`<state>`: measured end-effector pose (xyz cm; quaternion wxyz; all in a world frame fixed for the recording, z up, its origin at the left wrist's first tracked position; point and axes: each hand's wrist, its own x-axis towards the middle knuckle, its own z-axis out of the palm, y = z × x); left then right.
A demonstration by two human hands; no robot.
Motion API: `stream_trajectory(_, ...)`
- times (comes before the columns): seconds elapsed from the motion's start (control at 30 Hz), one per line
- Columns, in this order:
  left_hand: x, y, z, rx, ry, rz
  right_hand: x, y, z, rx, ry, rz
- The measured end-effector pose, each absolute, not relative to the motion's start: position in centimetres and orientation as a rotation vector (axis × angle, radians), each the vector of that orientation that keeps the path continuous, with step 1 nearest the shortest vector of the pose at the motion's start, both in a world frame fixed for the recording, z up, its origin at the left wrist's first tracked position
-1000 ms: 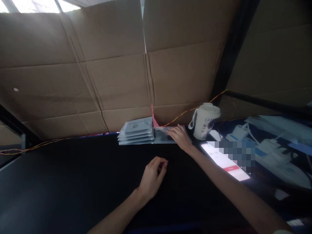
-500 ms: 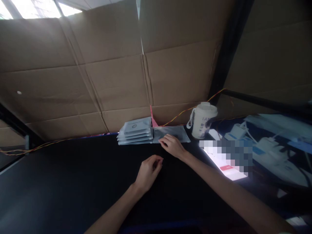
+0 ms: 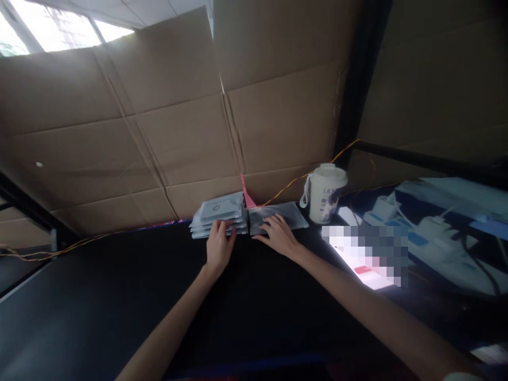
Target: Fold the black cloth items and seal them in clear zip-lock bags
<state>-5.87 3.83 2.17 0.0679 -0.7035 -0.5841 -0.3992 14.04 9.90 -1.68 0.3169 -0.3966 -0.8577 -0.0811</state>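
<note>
A stack of several pale, flat zip pouches (image 3: 222, 207) lies at the back of the black tabletop, a small round mark printed on the top one. My left hand (image 3: 219, 247) is at the stack's front edge, fingers bent, thumb a little apart, with nothing visibly gripped. Just right of the stack, a single translucent zip pouch (image 3: 296, 214) lies flat. On its front part rests my right hand (image 3: 281, 237), fingers spread and palm down, the thumb reaching past the pouch's near edge.
A lidded white cup (image 3: 326, 196) with a strap stands right of the single pouch. Nearby lies a lit, partly pixelated screen (image 3: 369, 272). White power strips and plugs (image 3: 436, 233) crowd the right side. Cardboard panels (image 3: 182, 143) wall the back, a yellow-red wire (image 3: 288, 188) running along them.
My left hand has moved forward and left, from above the bare tabletop to the stack's front edge. My right hand's fingers, formerly drawn together, are now spread on the single pouch.
</note>
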Motion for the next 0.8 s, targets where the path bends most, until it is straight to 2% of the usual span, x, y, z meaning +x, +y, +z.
stream_trajectory(0.2,-6.6,7.7,3.0,-2.113,-1.606,-1.007,14.0,9.6,-1.2,-0.971,-2.235,-0.203)
stream_trajectory(0.37,-6.4,7.6,3.8,-2.127,-1.52,-0.922,13.9,9.2,-0.6,-0.887,-2.193,-0.137)
stream_trajectory(0.6,-5.5,2.8,5.3,-2.159,-1.373,-0.993,14.2,9.1,0.2,-0.853,-2.052,0.012)
stream_trajectory(0.8,-3.8,-3.5,3.0,-2.492,-1.217,-1.098,17.1,5.7,-0.3,-0.945,-2.04,0.111)
